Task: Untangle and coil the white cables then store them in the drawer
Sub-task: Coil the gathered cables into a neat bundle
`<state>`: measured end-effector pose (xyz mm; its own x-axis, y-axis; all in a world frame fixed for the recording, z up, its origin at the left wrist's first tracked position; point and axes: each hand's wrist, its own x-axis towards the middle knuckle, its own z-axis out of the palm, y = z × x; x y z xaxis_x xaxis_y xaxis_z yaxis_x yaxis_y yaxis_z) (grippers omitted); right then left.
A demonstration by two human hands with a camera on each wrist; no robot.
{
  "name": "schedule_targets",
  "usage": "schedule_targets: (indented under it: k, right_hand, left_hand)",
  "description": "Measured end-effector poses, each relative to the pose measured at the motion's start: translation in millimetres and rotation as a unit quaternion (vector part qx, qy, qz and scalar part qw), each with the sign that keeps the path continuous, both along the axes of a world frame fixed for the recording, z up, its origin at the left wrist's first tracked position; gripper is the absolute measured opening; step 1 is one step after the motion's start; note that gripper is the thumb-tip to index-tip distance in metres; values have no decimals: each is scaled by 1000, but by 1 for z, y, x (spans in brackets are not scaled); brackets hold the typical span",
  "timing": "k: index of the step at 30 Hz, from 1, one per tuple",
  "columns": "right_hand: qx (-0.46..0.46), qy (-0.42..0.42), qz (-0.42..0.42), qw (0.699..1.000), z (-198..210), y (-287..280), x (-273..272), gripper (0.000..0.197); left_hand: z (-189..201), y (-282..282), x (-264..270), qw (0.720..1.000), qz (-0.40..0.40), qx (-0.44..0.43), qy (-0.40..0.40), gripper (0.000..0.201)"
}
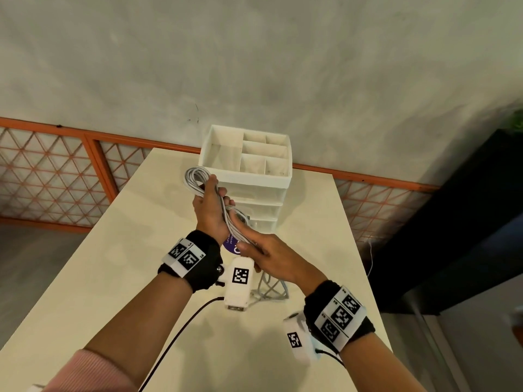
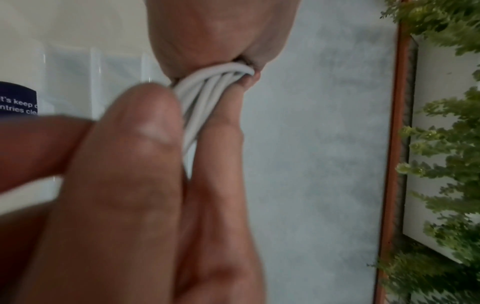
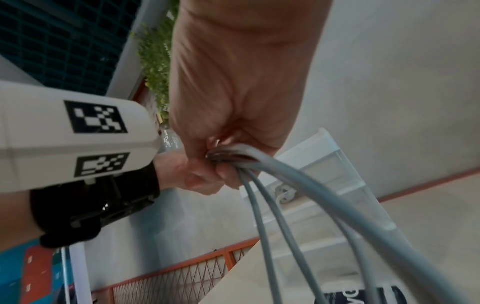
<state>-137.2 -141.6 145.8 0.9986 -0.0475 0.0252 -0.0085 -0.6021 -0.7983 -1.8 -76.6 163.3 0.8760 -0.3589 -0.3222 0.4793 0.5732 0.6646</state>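
Here the left hand [image 1: 210, 206] is raised above the counter [image 1: 119, 250], its grip closed round a coil [image 1: 195, 179] of white cable just near of the drawer unit [image 1: 249, 176]. The right hand [image 1: 271, 256] pinches the same strands lower down, near the left wrist. More cable [image 1: 271, 290] lies loose on the counter beneath the hands. The unit's drawers look closed.

Cables [image 1: 198, 176] white-grey; drawer unit [image 1: 249, 176] white; table [image 1: 135, 250] cream; wristbands [image 1: 203, 261] black (checkered black-and-white markers); fence [image 1: 56, 176] orange.
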Motion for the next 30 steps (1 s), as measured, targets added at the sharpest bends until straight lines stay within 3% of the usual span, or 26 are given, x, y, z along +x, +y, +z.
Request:
schedule_targets:
  k: [4, 8, 13, 20, 24, 30]
  right_hand:
    - [110, 9, -22, 994, -2, -8, -12, 46]
    - [132, 43, -39, 989, -10, -25, -24, 38]
    - [50, 29, -59, 997, 11, -39, -22, 31]
    - [-26, -41, -112, 993, 63, -37, -15, 21]
    - [-81, -69, -115, 988, 80, -33, -15, 16]
    - [-178, -69, -87, 978, 82, -31, -13, 26]
  left_hand:
    - [3, 3, 9, 999, 15, -38, 24, 25]
    - [5, 10, 22, 998, -8, -57, 17, 24]
    - [6, 11, 9, 992, -88, 23, -91, 20]
    - [18, 9, -17, 943, -196, 100, -250, 28]
    - [19, 8, -30, 927, -225, 130, -269, 27]
    - [25, 11, -42, 912, -254, 132, -293, 30]
